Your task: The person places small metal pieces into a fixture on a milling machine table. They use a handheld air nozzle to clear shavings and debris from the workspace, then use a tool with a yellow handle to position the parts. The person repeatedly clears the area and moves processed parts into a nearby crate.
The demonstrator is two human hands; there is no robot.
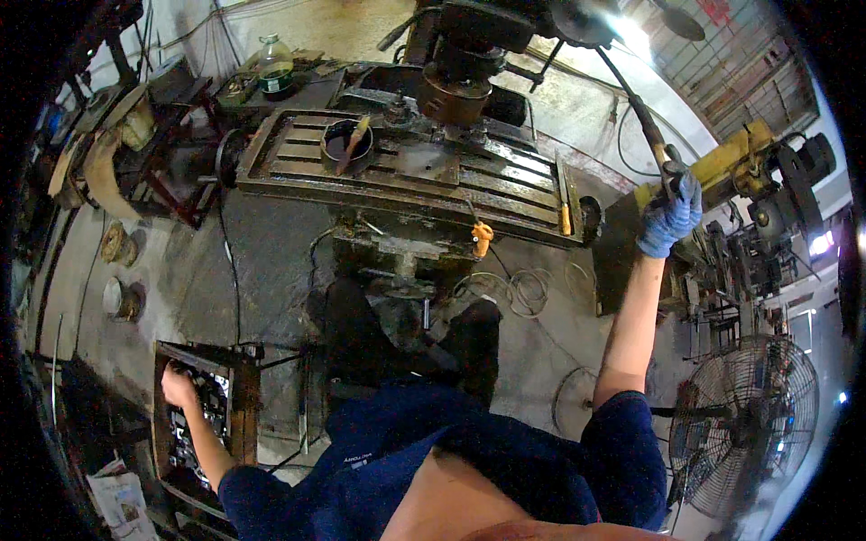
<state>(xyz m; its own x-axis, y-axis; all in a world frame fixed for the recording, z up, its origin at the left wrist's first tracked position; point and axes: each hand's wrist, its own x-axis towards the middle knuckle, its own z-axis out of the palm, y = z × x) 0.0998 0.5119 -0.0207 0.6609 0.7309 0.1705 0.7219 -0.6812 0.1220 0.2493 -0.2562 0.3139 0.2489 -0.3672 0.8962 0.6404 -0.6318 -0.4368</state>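
My right hand (672, 218), in a blue glove, is raised at the right and wrapped round the end of a long dark lever (642, 117) that comes down from the machine head (456, 81). Low on the left, my bare left hand (179, 386) reaches into a wooden box (244, 406) of small metal parts (215, 401). Its fingers look closed near a dark piece, but what they hold is hidden. Ahead of me stands the slotted machine table (397, 176), wet and oily. A round dark pot (336, 144) with a brush (354, 142) lying across it sits on the table.
An orange control switch (482, 238) hangs at the table's front edge. A yellow-handled tool (566, 212) lies at its right end. A caged fan (744, 424) stands at the lower right. Coiled cable (528, 290) lies on the floor. A plastic bottle (275, 68) is at the back left.
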